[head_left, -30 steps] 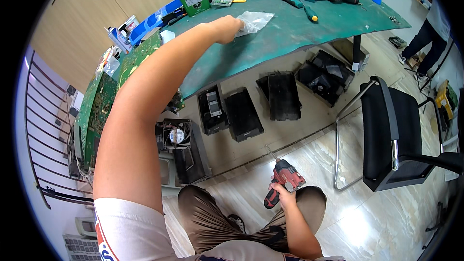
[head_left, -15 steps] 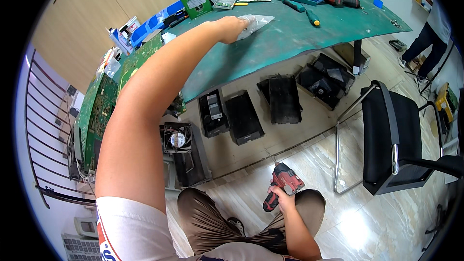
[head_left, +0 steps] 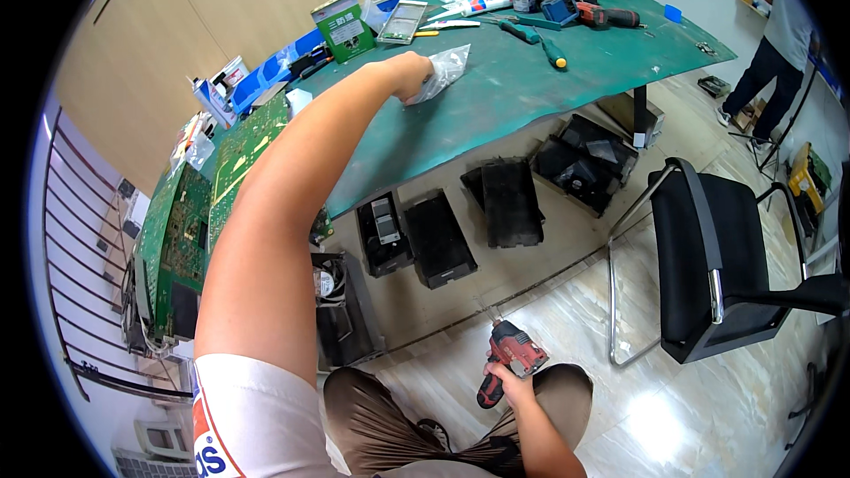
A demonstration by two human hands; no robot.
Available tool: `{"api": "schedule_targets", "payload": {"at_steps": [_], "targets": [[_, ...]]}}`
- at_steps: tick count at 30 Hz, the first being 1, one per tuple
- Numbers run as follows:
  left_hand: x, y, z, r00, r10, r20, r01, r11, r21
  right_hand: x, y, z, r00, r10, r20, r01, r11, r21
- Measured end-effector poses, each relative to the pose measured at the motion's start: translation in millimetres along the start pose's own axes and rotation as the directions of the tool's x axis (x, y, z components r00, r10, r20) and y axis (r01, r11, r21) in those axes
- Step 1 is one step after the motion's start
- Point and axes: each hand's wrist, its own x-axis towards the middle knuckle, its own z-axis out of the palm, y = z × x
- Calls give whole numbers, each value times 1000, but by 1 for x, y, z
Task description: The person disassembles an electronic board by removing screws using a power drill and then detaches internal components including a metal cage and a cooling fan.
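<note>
A clear, crumpled plastic bag (head_left: 450, 69) is over the green-topped workbench (head_left: 505, 80), its near end in the left hand's (head_left: 413, 76) curled fingers; the right hand (head_left: 508, 380) wraps its fingers round a red-and-black cordless drill (head_left: 515, 350). Bag handling seems in hand; shifting it calls for a firm pinch

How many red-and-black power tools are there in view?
2: one red-and-black power drill in the person's right hand, and another red-and-black power tool lying toward the back of the green-topped table. Others may be hidden.
</note>
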Motion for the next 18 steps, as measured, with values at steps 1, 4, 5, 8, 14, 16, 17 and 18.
{"api": "schedule_targets", "payload": {"at_steps": [1, 4, 5, 8, 14, 16, 17, 18], "targets": [[1, 0, -3, 1000, 4, -16, -4, 1000, -18, -1, -1, 1, 1000, -9, -2, 9, 1000, -1], [3, -15, 15, 999, -47, -15, 46, 996, -77, -4, 7, 4, 1000, 9, 7, -9, 1000, -5], [9, -11, 13, 997, -83, -9, 82, 993, -79, -4, 5, 2, 1000, 5, 8, -5, 1000, -2], [18, -5, 15, 988, -140, -59, 135, 988, -72, -4, 4, 1, 1000, -6, 2, 6, 999, -37], [22, -13, 26, 984, -50, -169, 53, 999, 11, -2, 16, -3, 999, -6, -38, 2, 994, -106], [18, -18, 32, 974, -16, -227, 23, 999, 28, -6, 12, 3, 1000, 14, -6, -15, 996, -87], [15, -18, 33, 965, -1, -263, 8, 1000, 23, -7, 8, 6, 1000, 21, 7, -20, 997, -77], [12, -18, 35, 955, 11, -297, -6, 1000, 17, -6, 7, 8, 1000, 18, 9, -17, 996, -83]]}}
